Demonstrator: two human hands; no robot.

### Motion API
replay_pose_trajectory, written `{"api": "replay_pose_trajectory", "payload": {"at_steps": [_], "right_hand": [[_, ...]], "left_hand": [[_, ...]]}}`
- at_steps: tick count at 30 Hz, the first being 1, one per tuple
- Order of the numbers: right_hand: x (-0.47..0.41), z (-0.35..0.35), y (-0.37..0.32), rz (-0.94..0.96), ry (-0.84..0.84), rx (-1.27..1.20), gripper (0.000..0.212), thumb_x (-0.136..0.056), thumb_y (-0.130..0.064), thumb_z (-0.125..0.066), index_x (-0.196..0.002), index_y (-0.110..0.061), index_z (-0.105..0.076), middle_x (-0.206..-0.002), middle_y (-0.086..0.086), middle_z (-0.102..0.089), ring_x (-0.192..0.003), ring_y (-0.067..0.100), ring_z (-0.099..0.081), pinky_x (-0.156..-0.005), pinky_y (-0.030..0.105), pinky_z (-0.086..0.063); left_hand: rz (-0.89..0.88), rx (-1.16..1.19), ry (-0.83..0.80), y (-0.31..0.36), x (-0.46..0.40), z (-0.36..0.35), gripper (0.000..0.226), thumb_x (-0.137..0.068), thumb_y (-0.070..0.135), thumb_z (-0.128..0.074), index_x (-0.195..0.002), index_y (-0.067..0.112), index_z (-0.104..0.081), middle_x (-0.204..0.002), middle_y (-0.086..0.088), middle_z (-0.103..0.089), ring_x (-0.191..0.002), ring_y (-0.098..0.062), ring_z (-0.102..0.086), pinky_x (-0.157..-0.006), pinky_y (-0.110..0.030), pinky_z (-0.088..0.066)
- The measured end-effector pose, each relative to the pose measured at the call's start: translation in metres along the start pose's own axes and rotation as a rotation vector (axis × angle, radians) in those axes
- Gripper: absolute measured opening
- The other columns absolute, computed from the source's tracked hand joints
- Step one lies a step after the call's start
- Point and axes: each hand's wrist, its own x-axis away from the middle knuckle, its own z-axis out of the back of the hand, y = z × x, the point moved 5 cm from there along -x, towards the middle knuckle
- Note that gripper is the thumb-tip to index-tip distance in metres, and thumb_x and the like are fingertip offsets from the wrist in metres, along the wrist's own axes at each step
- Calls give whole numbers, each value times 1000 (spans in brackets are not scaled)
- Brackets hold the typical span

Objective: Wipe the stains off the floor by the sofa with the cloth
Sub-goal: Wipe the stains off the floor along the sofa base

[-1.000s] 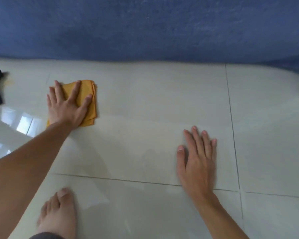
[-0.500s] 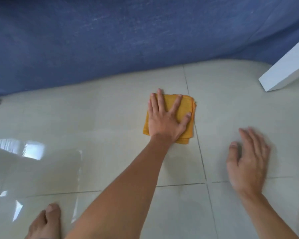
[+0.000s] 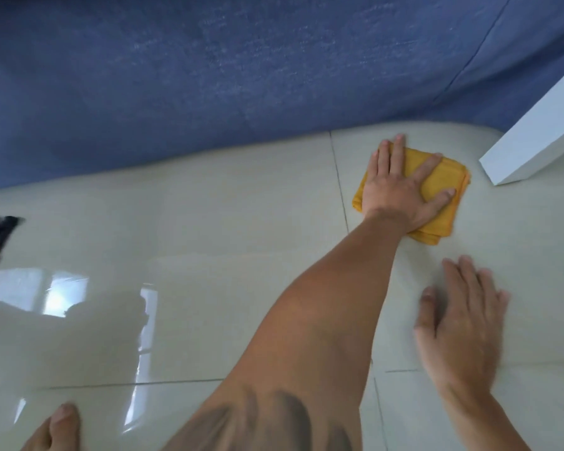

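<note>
Glossy cream floor tiles [image 3: 228, 222] run along the blue fabric sofa [image 3: 209, 76]. Beneath the flattened, spread-fingered left hand [image 3: 401, 190], the folded orange cloth [image 3: 450, 183] is pressed, not gripped. The right hand [image 3: 459, 327] is laid open, empty, nearer the body. Slipping is risked on wet tile; the white board [image 3: 534, 131] beyond could be struck.

Glossy cream floor tiles [image 3: 209, 255] with thin grey grout lines, mirroring a bright window. Blue fabric sofa front [image 3: 209, 76] behind; white panel [image 3: 541, 131] at right.

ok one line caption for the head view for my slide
Left hand presses a folded yellow cloth flat on the tiled floor beside the blue sofa.
</note>
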Motion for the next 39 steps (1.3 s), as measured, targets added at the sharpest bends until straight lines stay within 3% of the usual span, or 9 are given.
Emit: {"api": "replay_pose_trajectory", "payload": {"at_steps": [5,13,25,31,39], "right_hand": [[-8,-23,-74,175,-60,-41,52,-92,-26,-45,-140,-8,-52,-150,13,-49,-143,36,-38,-122,54,-19],[4,-53,-171,302,-97,-77,52,-92,-26,-43,-140,-8,-52,-151,11,-48,-145,32,-37,-123,53,-19],[16,-62,-207,296,-180,-9,56,-94,-32,-35,-144,-9,-47,-155,10,-43,-147,31,-33,-123,53,-18],[26,-46,-195,282,-199,-63,55,-94,-31,-35,-143,-9,-48,-155,10,-43,-148,29,-32,-124,52,-17],[17,-8,-117,170,-160,-7,57,-94,-32,-32,-141,-6,-51,-152,13,-46,-145,33,-38,-121,55,-24]], "left_hand": [[136,27,51,-93,23,16,73,-86,77,-25,-152,48,-19,-167,-13,3,-154,-33,4,-123,-45,6],[309,17,93,-233,93,39,73,-86,77,-22,-153,49,-17,-167,-12,2,-154,-34,1,-125,-46,1],[686,-6,109,-424,267,52,74,-84,81,-18,-152,53,-9,-167,-9,3,-154,-32,1,-125,-45,-3],[753,-36,127,-396,327,40,76,-84,79,-15,-153,49,-11,-166,-14,0,-153,-36,-3,-124,-48,-6],[623,-20,119,-250,298,12,75,-86,76,-21,-154,45,-19,-166,-18,-3,-152,-40,-6,-124,-50,-8]]}}
